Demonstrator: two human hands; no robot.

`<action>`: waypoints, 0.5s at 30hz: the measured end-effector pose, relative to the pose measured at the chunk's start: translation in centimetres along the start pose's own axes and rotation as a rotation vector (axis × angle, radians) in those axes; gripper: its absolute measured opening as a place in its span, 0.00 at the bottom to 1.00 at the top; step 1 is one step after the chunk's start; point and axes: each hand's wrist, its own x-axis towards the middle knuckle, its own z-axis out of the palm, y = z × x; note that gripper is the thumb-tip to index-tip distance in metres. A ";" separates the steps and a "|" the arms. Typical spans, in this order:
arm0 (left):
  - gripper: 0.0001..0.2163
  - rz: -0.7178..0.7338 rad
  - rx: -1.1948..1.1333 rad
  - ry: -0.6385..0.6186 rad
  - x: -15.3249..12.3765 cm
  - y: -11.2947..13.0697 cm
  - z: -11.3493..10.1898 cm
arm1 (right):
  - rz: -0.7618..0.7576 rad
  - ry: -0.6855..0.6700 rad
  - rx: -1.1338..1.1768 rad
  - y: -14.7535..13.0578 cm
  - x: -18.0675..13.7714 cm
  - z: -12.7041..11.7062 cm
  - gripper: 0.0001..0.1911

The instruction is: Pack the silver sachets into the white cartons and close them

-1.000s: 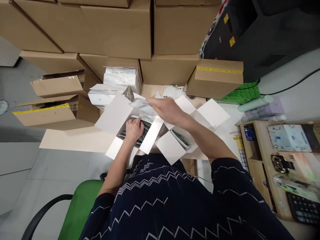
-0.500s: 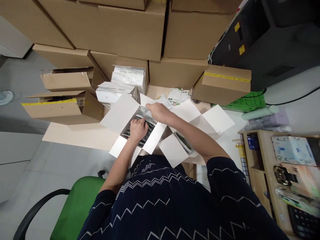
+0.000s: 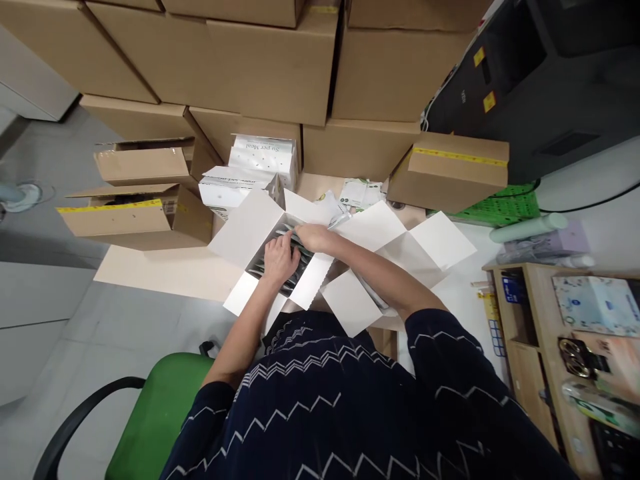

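Observation:
An open white carton (image 3: 250, 230) stands on the table with its flaps folded out. Flat silvery-dark packets (image 3: 257, 269) are packed on edge in it. My left hand (image 3: 281, 259) lies over the packets from the near side, fingers slightly apart and bent down onto them, holding none that I can see. At the carton's far right corner, my right hand (image 3: 314, 238) reaches in with its fingers closed together. Its fingertips dip among the packets, so what they grip is hidden. A second open white carton (image 3: 350, 303), with a packet partly visible inside, is under my right forearm.
Brown cardboard boxes (image 3: 270, 73) are stacked along the back. Two open brown boxes (image 3: 140, 220) stand at left, beside printed white cartons (image 3: 263, 157). Another brown box (image 3: 450, 173) sits at right near a black machine (image 3: 540, 100). A green chair (image 3: 160, 407) is behind left.
My right hand has moved down from above the carton's far edge into its opening, beside my left hand. My left hand stays over the packets. The whole view has shifted slightly.

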 end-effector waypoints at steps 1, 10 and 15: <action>0.24 0.003 0.004 -0.005 0.0 0.0 -0.1 | -0.031 0.021 0.027 0.5 -1.3 -0.7 0.15; 0.21 0.026 -0.005 -0.012 0.1 0.0 0.4 | 0.131 -0.051 0.071 7.6 -16.2 -0.7 0.10; 0.21 0.026 0.009 -0.002 0.1 0.0 0.5 | 0.210 -0.223 0.106 7.9 -17.4 5.0 0.08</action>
